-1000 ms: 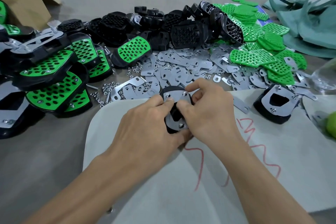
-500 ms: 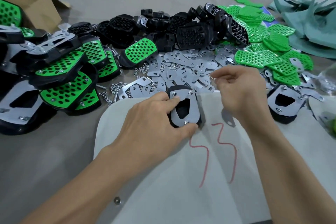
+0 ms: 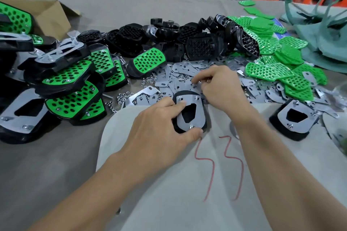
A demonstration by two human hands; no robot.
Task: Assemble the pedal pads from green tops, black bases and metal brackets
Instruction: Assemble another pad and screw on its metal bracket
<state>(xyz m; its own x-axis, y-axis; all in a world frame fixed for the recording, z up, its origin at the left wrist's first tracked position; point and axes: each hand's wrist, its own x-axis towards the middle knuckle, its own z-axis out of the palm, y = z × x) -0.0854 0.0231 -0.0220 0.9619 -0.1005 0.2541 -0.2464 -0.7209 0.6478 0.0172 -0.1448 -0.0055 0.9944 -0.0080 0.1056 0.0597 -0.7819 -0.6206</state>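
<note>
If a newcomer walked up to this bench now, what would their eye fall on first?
Probably the bright green: finished pads stacked on the left and loose green tops heaped on the right. At the centre, the left hand holds an upturned pad, its metal bracket facing up, while the right hand has curled fingers in the loose brackets just behind it.

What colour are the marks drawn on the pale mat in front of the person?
The marks are red; the head view, the only one, shows them clearly.
</note>
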